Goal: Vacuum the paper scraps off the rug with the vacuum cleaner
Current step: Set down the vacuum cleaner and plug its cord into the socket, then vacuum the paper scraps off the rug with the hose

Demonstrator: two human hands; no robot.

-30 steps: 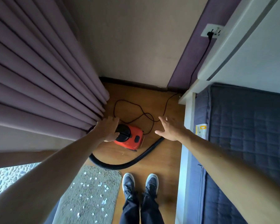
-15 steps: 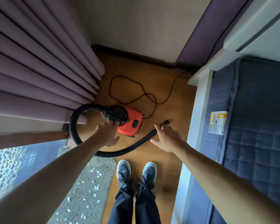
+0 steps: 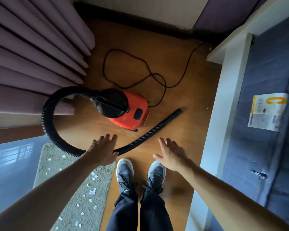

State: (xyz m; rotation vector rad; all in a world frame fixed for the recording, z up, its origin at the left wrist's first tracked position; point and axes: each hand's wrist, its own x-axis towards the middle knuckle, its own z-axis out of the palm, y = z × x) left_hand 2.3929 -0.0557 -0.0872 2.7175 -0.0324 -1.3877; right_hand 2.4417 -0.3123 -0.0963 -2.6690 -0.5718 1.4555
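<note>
A small red vacuum cleaner (image 3: pixel 130 112) with a black top stands on the wooden floor. Its black ribbed hose (image 3: pixel 47 117) loops left from the body, curves round and runs right to a free end (image 3: pixel 178 112) lying on the floor. My left hand (image 3: pixel 103 150) is open, fingers spread, just above the hose where it passes in front of me; I cannot tell if it touches. My right hand (image 3: pixel 171 153) is open too, holding nothing, right of the hose. The grey rug (image 3: pixel 70 165) at lower left carries several white paper scraps (image 3: pixel 92 191).
The black power cord (image 3: pixel 140 69) lies coiled behind the vacuum. Purple curtains (image 3: pixel 32 52) hang at left. A bed with a dark mattress (image 3: pixel 265 130) and white frame bounds the right. My shoes (image 3: pixel 140 174) stand beside the rug's right edge.
My left hand has left the vacuum's top and drawn back toward me, near the hose. My right hand has pulled back as well. The camera has tilted further down.
</note>
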